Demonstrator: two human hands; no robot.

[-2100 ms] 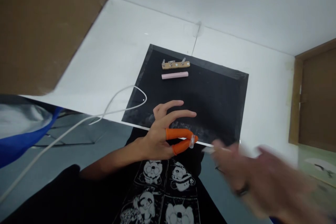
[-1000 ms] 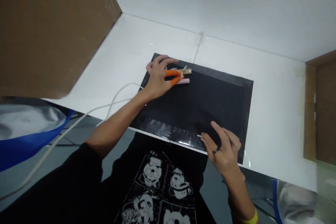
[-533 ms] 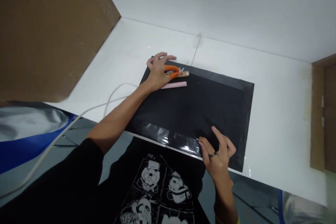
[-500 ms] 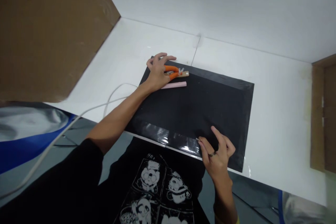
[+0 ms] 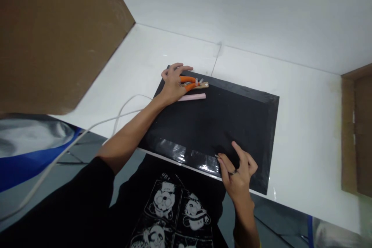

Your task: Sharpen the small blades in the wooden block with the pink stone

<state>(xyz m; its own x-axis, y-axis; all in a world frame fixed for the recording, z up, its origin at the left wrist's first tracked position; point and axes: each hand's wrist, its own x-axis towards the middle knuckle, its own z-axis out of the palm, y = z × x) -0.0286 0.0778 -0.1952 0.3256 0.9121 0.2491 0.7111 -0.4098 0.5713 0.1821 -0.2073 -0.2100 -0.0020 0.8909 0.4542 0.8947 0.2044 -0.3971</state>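
Note:
My left hand (image 5: 173, 85) lies over the far left of a black mat (image 5: 232, 112), its visible fingers spread; its thumb is hidden. From beneath it stick out the orange handles (image 5: 190, 81) of a hand tool, whose head is covered. A flat tan strip (image 5: 204, 85) with a pale dot at its end lies under the handles. Just nearer me is a pale pink bar (image 5: 196, 97), partly hidden by my wrist. At the mat's near edge, my right hand (image 5: 240, 174) pinches a small thin piece (image 5: 217, 156), too small to name, with the index finger raised.
The mat lies on a white table (image 5: 308, 135), reaching its near edge. A white cable (image 5: 100, 124) runs off the table at the left. Brown boards stand at the left (image 5: 58, 38) and right (image 5: 348, 135), and a white wall (image 5: 247, 7) rises behind.
The view has shifted slightly. Both hands keep nearly the same places and poses, and the small piece stays between my right fingertips.

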